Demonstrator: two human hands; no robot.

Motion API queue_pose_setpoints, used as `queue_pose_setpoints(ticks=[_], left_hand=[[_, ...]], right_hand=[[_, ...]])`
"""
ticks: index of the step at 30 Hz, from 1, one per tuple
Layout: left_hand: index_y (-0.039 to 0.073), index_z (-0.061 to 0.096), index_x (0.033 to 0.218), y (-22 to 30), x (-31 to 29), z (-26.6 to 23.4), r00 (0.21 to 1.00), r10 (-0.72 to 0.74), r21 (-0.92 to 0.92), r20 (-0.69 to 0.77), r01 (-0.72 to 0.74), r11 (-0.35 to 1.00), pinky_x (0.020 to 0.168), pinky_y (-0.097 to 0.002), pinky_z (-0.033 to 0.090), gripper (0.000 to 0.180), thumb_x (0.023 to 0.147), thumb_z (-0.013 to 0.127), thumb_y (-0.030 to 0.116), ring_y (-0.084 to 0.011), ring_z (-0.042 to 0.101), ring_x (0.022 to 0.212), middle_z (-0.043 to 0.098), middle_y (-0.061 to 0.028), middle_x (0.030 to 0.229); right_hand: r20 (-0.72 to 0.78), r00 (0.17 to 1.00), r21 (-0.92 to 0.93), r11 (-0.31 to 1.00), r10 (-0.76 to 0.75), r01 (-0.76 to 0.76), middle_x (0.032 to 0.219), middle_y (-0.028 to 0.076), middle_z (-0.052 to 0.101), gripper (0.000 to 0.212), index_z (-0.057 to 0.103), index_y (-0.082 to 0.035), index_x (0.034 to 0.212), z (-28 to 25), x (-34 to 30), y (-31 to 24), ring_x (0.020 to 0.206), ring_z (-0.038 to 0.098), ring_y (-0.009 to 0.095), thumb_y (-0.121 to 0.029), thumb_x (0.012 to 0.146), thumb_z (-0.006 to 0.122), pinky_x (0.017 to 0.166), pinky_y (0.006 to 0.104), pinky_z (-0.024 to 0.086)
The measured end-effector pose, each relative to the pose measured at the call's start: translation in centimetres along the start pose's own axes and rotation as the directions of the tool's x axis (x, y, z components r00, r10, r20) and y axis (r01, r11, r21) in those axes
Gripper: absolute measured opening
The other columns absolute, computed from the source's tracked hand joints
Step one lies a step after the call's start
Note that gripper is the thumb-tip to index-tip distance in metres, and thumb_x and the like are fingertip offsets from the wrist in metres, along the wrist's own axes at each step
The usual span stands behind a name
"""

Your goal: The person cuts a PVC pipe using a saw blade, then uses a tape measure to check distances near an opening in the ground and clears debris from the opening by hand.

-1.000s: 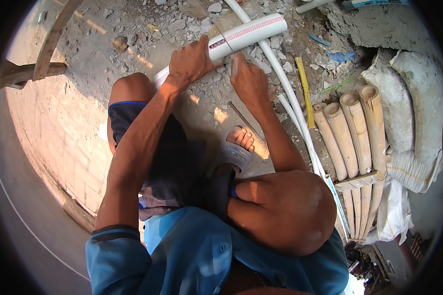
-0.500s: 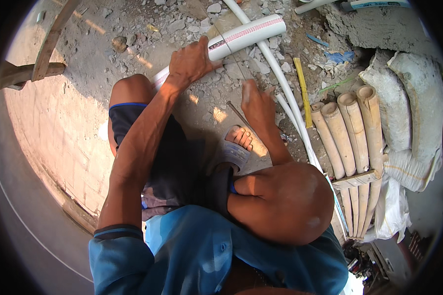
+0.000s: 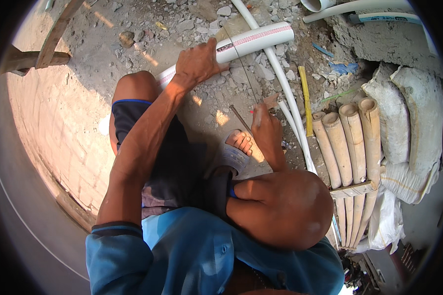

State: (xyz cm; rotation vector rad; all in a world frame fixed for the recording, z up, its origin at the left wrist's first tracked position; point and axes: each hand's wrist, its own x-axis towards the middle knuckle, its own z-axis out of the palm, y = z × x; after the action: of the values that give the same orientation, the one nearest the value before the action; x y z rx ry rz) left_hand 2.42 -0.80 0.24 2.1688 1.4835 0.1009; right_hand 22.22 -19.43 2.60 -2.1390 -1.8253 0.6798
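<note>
Pipe under left hand, thin blade in right hand

Upper centre of the frame, my left hand lies on a pipe. Right of that hand, a blade crosses the pipe, running down to my right hand. Farther right, a second pipe passes beneath the first. Bamboo poles stretch down the frame's right side, sacks beyond them.
</note>
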Motion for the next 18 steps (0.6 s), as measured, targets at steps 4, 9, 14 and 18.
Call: queue_pose_setpoints(ticks=[4,9,14,18], left_hand=[[0.004,0.057,0.116,0.0,1.6,0.3,0.999,0.026,-0.010,-0.026,-0.026,1.000,0.073,-0.0545,0.059,0.067,0.083,0.079,0.058,-0.0421,0.075,0.085,0.075,-0.0233,0.093],[0.004,0.058,0.115,-0.2,0.8,-0.4,1.000,-0.022,0.003,0.021,0.022,1.000,0.075,-0.0538,0.059,0.070,0.080,0.079,0.060,-0.0433,0.075,0.086,0.076,-0.0231,0.092],[0.005,0.059,0.119,0.2,1.4,0.6,1.000,-0.012,-0.035,-0.007,0.012,0.999,0.078,-0.0535,0.059,0.071,0.079,0.080,0.060,-0.0428,0.075,0.086,0.076,-0.0231,0.093],[0.004,0.058,0.119,-0.5,1.0,0.3,1.000,0.021,-0.041,-0.010,-0.021,0.999,0.076,-0.0536,0.060,0.072,0.080,0.080,0.060,-0.0428,0.075,0.086,0.076,-0.0230,0.093]], right_hand=[[-0.114,0.987,-0.031,0.994,-0.111,0.108,0.076,0.026,0.069,0.013,0.060,-0.005,0.103,1.8,10.6,-2.0,0.074,0.070,0.047,-0.018,0.102,0.060,0.062,0.0562,0.054],[-0.084,0.996,0.020,0.999,-0.035,0.037,0.079,0.024,0.071,0.012,0.059,-0.005,0.104,1.1,0.6,0.8,0.074,0.070,0.046,-0.017,0.100,0.060,0.062,0.0562,0.054],[-0.116,0.990,-0.007,0.997,-0.079,0.079,0.073,0.029,0.067,0.016,0.060,-0.006,0.107,1.6,8.8,-1.7,0.071,0.066,0.052,-0.022,0.105,0.056,0.063,0.0603,0.051],[-0.068,0.994,-0.045,0.995,-0.089,0.086,0.080,0.025,0.071,0.011,0.057,-0.006,0.106,0.7,8.7,-2.9,0.076,0.070,0.047,-0.016,0.102,0.056,0.065,0.0571,0.054]])
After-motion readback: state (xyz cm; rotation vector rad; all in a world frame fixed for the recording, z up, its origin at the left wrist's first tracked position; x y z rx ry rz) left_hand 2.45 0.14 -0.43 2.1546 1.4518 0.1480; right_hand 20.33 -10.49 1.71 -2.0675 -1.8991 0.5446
